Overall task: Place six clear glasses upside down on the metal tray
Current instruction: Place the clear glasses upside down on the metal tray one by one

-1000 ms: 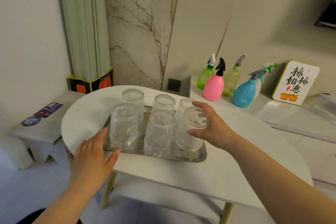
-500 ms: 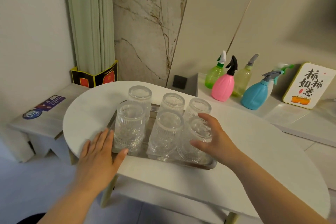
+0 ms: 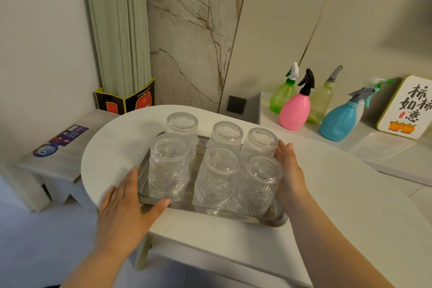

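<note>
Several clear ribbed glasses stand upside down in two rows on the metal tray (image 3: 245, 217), which rests on the white table (image 3: 339, 194). The front row runs from the front-left glass (image 3: 168, 166) to the front-right glass (image 3: 259, 182); the back-right glass (image 3: 259, 142) stands behind. My left hand (image 3: 126, 213) lies flat and open on the table, its thumb at the tray's front-left rim. My right hand (image 3: 291, 175) is open with straight fingers, palm turned to the two right-hand glasses; I cannot tell whether it touches them.
Spray bottles, pink (image 3: 295, 110) and blue (image 3: 339, 121) among them, and a white sign (image 3: 408, 110) stand on a ledge at the back right. A low stool (image 3: 58, 147) sits to the left, below the table. The table's front edge runs just before the tray.
My right hand has let go of the front-right glass and moved to the right side of the glasses. My left hand stays at the tray's front-left corner. The view has come closer.
</note>
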A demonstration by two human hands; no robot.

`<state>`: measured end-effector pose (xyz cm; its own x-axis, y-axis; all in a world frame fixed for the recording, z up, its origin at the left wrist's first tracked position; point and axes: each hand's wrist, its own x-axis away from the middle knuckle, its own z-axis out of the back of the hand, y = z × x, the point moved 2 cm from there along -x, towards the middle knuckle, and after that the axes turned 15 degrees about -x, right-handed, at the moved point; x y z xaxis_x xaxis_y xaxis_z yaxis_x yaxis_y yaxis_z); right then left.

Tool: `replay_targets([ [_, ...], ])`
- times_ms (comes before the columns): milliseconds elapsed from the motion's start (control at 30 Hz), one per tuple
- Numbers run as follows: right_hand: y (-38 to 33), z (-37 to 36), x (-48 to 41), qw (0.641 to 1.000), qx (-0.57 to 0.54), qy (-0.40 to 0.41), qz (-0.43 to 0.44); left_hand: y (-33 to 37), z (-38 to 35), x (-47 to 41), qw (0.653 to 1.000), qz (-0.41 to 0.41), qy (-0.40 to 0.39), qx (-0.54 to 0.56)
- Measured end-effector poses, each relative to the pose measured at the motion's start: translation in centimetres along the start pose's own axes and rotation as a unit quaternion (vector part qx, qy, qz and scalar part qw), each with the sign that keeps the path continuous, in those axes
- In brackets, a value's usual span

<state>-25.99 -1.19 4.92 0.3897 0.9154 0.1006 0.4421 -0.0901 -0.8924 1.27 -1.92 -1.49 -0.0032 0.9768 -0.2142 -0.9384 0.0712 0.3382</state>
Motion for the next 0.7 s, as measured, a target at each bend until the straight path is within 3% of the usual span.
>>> replay_targets([
  [200,0.4,0.0,-0.1,1.000,-0.006,-0.012,0.000,-0.1,-0.1,-0.3,0.998,-0.020,-0.026,-0.047],
  [700,1.6,-1.6,-1.1,0.999,-0.024,-0.024,-0.009,-0.2,-0.1,-0.4,0.999,-0.015,-0.029,-0.043],
])
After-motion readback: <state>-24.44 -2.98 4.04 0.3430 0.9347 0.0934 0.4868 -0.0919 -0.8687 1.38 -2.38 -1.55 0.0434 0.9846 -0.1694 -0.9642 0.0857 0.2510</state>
